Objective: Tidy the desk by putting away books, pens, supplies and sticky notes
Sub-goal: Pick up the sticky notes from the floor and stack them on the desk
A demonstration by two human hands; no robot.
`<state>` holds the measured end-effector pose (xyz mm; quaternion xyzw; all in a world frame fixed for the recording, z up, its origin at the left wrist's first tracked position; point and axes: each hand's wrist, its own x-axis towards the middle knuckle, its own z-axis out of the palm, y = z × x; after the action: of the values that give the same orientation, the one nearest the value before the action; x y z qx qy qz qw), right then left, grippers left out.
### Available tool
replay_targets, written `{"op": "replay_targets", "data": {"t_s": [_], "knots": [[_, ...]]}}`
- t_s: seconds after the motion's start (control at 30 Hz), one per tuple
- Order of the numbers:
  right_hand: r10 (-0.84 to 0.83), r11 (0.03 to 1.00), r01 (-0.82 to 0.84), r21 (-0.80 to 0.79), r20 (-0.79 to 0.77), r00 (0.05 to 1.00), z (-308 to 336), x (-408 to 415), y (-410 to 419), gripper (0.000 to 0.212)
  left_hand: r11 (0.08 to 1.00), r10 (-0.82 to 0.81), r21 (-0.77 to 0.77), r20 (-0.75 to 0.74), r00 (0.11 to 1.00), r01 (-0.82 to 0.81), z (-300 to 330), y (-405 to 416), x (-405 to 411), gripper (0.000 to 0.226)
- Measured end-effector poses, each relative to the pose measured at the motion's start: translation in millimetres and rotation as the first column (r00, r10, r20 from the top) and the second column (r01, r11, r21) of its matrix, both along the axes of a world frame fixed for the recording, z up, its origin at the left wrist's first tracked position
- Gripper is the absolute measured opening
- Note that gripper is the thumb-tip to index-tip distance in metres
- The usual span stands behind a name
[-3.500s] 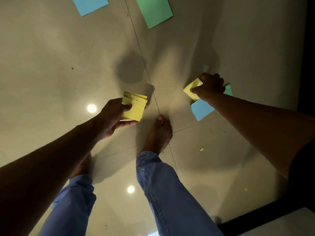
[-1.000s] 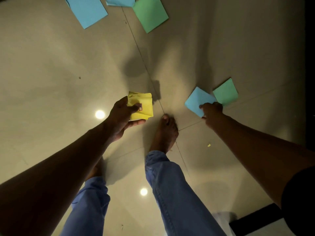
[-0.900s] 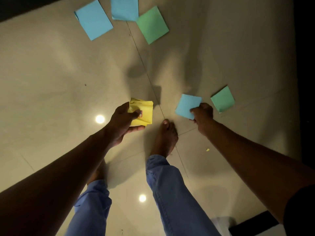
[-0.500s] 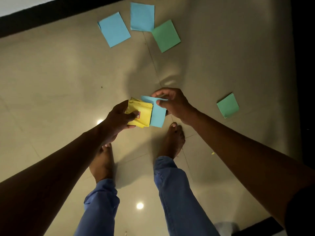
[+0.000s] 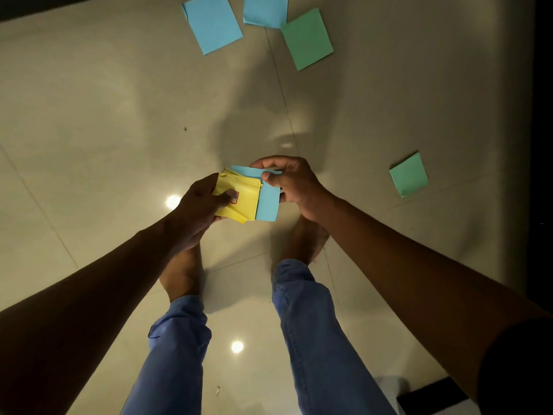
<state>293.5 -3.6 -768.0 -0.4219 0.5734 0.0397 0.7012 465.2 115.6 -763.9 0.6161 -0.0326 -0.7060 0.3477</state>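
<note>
Glossy beige floor tiles (image 5: pixel 104 121) fill the view, dimly lit, with bright lamp reflections near the person's bare feet and blue trouser legs.

Hazard: the yellow sticky-note stack (image 5: pixel 239 199) is uneven, its sheets fanned and bent at the near edge. If the left hand (image 5: pixel 199 205) loosens its pinch while the new sheet is seated, loose sheets could slide out and drop back to the floor. The blue note (image 5: pixel 267 202) sits offset to the right of the stack, not squared; pushing it in crooked would likely crease it.

Grip state: the left hand holds the stack, thumb pressed on the top sheet beside a small red mark, fingers curled beneath. The right hand (image 5: pixel 291 182) pinches the far edge of the blue note between thumb and curled fingers.

Remaining items: a green note (image 5: pixel 408 174) lies on the floor at right, well apart from the hands. Two blue notes (image 5: pixel 212 23) and a larger green note (image 5: pixel 307 38) lie at the far edge, the green one touching the right blue one.
</note>
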Motion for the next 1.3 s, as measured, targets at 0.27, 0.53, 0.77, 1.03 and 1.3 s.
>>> {"op": "replay_targets", "data": {"t_s": [0.27,0.53,0.77,1.03,1.3], "knots": [[-0.124,0.986,0.116,0.120,0.057,0.991,5,14,-3,0.028,0.997,0.071,0.045,-0.055,0.996,-0.068,3,-14,-6,0.025],[0.013,0.999,-0.013,0.053,-0.005,1.000,-10,8,-11,0.024,0.993,0.055,0.108,0.008,0.998,-0.056,-4,-20,-12,0.022],[0.085,0.901,-0.293,-0.319,-0.532,0.842,-63,-120,-35,0.032,0.985,0.105,0.146,-0.095,0.990,-0.091,-22,-28,-35,0.062],[0.293,0.474,-0.873,-0.113,-0.915,0.277,-78,-255,-99,0.051,0.992,-0.029,0.121,-0.164,0.986,0.049,-47,-50,-74,0.042],[0.373,-0.115,-0.993,0.018,-0.926,-0.060,-95,-276,-126,0.038,0.988,-0.083,0.121,-0.146,0.986,0.101,-61,-61,-99,0.041]]}}
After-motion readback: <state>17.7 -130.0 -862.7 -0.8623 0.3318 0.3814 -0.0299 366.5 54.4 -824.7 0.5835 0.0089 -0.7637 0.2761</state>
